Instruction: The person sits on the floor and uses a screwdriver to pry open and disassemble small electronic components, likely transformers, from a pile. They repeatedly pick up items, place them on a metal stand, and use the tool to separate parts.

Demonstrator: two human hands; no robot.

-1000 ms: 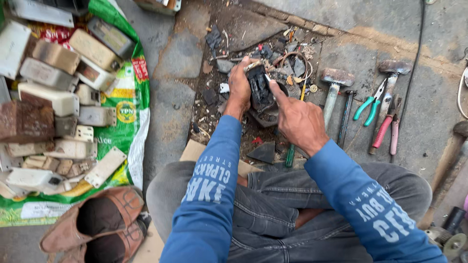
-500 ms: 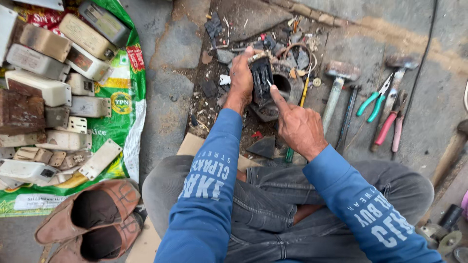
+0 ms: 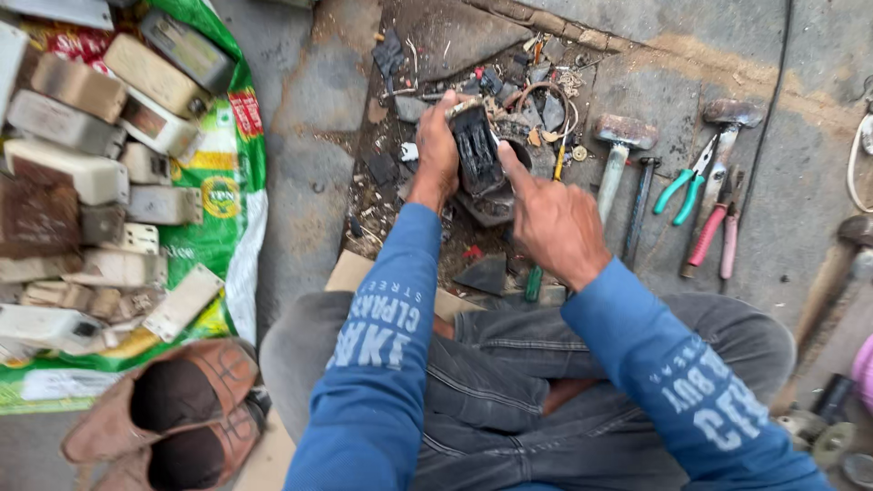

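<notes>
Person sits on the floor (image 3: 309, 182), knees up, working over a pile of scrap bits (image 3: 509, 100).

Left hand (image 3: 436, 150): grip wrapped around a dark, grimy block (image 3: 475, 150), looks like a burnt or stripped electrical part, held upright just above the scrap pile. Fingers pressed onto its left side, thumb side hidden.

Right hand (image 3: 550, 218): index finger stretched out, tip touching the right edge of the block. Other fingers curled under. Can't tell if it's pinching anything; no tool visible in it.

Step in hand, my read: steadying the block with the left while the right probes or pries at a piece on its side. Dismantling, mid-step, block not yet split.

Next move likely needs: a firmer hold from the left, then either a finger pull on the loose edge or a tool. Closest options: green-handled screwdriver (image 3: 535, 282) lying just below the right hand, 2 hammers (image 3: 618, 155) to the right, then teal pliers (image 3: 687, 182) and pink pliers (image 3: 714, 236) further right. A black cable (image 3: 773, 118) runs past them.

Risk: sharp debris underneath, and the block could slip if pried one-handed.

Left of frame: a green sack (image 3: 223, 195) spread flat, loaded with old beige and grey boxes (image 3: 64, 173), well apart from the hands. A pair of brown shoes (image 3: 164, 409) beside the left knee.
</notes>
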